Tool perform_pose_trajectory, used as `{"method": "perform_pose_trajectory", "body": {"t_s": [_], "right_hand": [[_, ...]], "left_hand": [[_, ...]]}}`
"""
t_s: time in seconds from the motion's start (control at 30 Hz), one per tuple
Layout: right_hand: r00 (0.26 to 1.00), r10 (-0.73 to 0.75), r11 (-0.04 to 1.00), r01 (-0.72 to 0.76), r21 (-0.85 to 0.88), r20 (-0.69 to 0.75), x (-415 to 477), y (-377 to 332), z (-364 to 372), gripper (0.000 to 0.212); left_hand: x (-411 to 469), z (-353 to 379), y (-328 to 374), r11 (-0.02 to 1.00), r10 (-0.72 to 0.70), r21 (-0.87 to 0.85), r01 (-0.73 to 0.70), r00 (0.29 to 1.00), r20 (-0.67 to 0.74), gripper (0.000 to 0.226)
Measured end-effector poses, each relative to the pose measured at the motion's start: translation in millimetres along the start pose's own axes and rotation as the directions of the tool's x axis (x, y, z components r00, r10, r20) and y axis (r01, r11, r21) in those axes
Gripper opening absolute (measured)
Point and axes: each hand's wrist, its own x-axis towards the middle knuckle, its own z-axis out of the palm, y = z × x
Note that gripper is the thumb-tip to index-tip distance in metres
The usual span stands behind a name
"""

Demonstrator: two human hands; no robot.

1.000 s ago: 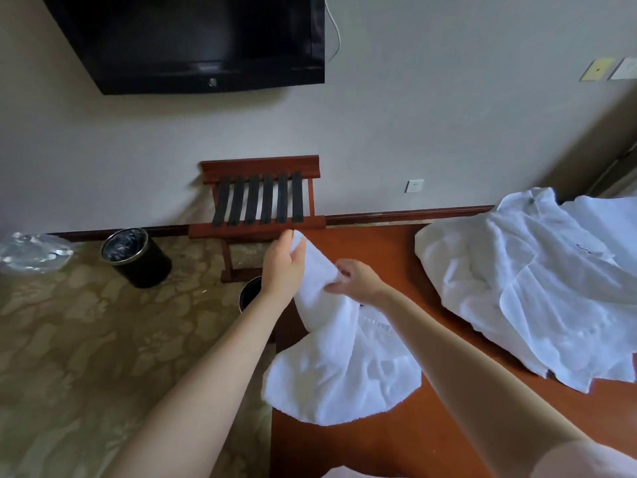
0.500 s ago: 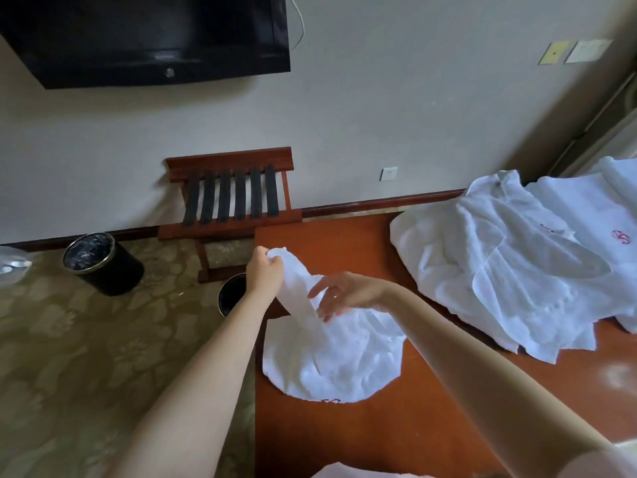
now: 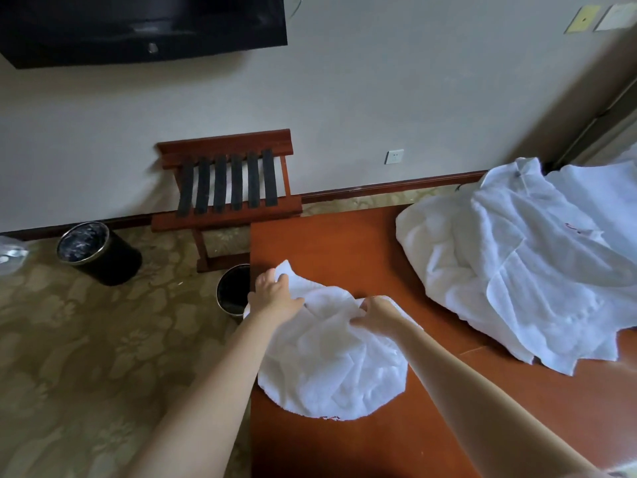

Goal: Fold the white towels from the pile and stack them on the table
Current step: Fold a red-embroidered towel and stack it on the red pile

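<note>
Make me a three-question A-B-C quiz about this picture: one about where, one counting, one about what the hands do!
1. Where is the towel pile? A. on the carpet B. on the table C. on the wooden rack
2. How many black bins are there? A. four B. one C. two
3. What do the hands do to the near towel? A. both grip it B. only one touches it C. neither touches it
Answers: 1 B, it lies on the tabletop's right side. 2 C, one by the wall, another beside the table. 3 A, the left hand and right hand both curl fingers on it.
</note>
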Motion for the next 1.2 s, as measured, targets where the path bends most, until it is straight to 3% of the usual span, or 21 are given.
{"method": "perform_pose_trajectory", "body": {"t_s": [0.17,0.27,0.4,0.5,0.57,0.63,0.7,0.77,0.87,0.9,0.97,1.07,1.13,1.2], "right_hand": [[0.98,-0.196,0.964,0.2,0.174,-0.04,6,-4,-25,0.021],[0.93,-0.365,0.909,0.366,0.201,-0.046,2,-16,-56,0.019],[0.908,-0.41,0.89,0.419,0.18,-0.086,-4,-23,-83,0.033],[0.938,-0.337,0.936,0.344,0.077,-0.084,-3,-15,-78,0.036],[0.956,-0.283,0.957,0.287,0.05,-0.071,-2,-6,-63,0.038],[0.957,-0.282,0.955,0.287,0.075,-0.07,-4,-1,-51,0.039],[0.945,-0.322,0.943,0.326,0.066,-0.065,-8,-5,-50,0.039],[0.928,-0.369,0.926,0.372,0.069,-0.049,-15,-14,-60,0.05],[0.906,-0.416,0.894,0.423,0.146,-0.076,-30,-26,-81,0.062],[0.899,-0.43,0.887,0.438,0.145,-0.086,-36,-27,-85,0.066],[0.902,-0.431,0.899,0.432,0.077,-0.032,-45,-24,-83,0.078],[0.936,-0.326,0.925,0.344,-0.159,0.129,-53,-3,-48,0.106],[0.952,-0.264,0.89,0.302,-0.342,0.156,-54,16,-13,0.116],[0.964,-0.214,0.832,0.265,-0.487,0.159,-52,31,19,0.114]], "left_hand": [[24,-13,27,0.966,0.211,-0.195,-0.171,0.954,0.212,0.083],[41,-34,46,0.95,0.297,-0.225,-0.215,0.846,0.442,0.089],[43,-47,61,0.972,0.222,-0.201,-0.118,0.726,0.651,0.076],[34,-39,49,0.924,0.226,-0.374,0.085,0.667,0.71,0.071],[23,-29,38,0.896,0.21,-0.431,0.11,0.75,0.627,0.066],[16,-20,31,0.922,0.225,-0.383,-0.061,0.888,0.4,0.036],[10,-19,28,0.931,0.254,-0.307,-0.196,0.953,0.163,0.032],[3,-30,28,0.905,0.277,-0.315,-0.286,0.958,-0.073,0.031],[-10,-45,25,0.876,0.336,-0.237,-0.42,0.884,-0.325,0.037],[-16,-47,23,0.876,0.363,-0.202,-0.438,0.874,-0.322,0.036],[-29,-42,16,0.88,0.392,-0.216,-0.423,0.904,-0.174,0.032],[-50,-13,8,0.927,0.367,-0.142,-0.348,0.919,0.146,0.074],[-61,18,8,0.94,0.32,0.03,-0.34,0.908,0.27,0.099],[-68,47,13,0.926,0.261,0.18,-0.331,0.908,0.328,0.108]]}}
